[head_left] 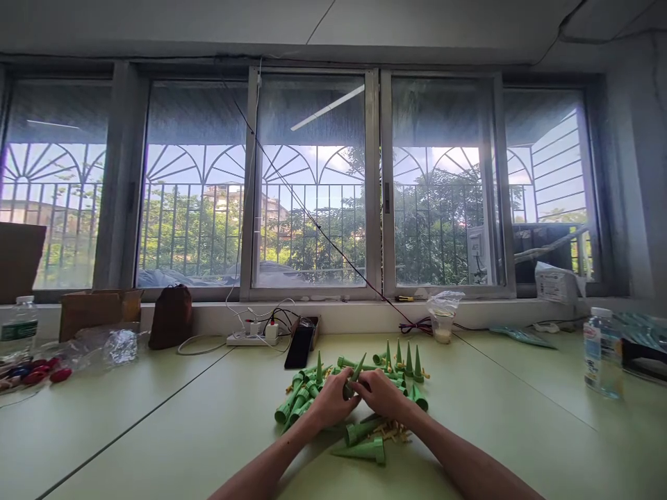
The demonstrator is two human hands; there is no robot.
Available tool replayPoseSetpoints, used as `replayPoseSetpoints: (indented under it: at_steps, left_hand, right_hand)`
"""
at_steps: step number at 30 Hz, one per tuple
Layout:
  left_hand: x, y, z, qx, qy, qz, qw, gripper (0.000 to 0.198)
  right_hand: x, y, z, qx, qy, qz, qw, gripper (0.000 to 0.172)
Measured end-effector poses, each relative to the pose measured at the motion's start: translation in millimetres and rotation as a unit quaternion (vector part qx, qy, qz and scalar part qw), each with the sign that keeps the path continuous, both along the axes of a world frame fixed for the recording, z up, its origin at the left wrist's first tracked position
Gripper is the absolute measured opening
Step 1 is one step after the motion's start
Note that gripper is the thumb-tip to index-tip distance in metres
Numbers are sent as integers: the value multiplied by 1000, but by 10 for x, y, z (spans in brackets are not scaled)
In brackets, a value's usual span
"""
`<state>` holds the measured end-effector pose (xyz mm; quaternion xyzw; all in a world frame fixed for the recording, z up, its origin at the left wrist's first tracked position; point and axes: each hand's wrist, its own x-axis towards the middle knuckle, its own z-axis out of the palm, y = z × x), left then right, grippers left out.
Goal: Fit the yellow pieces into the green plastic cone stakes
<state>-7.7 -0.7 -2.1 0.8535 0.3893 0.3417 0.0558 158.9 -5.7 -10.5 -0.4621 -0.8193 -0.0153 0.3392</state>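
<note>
One cone (359,366) is gripped tip-up by left hand (333,398) and right hand (384,394), probably for steadiness, with more cones (365,451) laid close

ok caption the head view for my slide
Left hand and right hand meet at a green cone among more green cones and yellow pieces.

Daylight enters through the windows (313,187); the ceiling (182,28) above them is dim, a white reflection (327,108) streaks their glass, and the table (182,430) below them glows softly.
</note>
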Motion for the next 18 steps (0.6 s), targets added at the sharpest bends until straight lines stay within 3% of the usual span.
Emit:
replayPoseSetpoints:
  at_steps: [18]
  left_hand:
    - [-11,-14,13,-22,2,-9,1000,19]
  right_hand:
    - [5,27,-21,-8,2,5,1000,32]
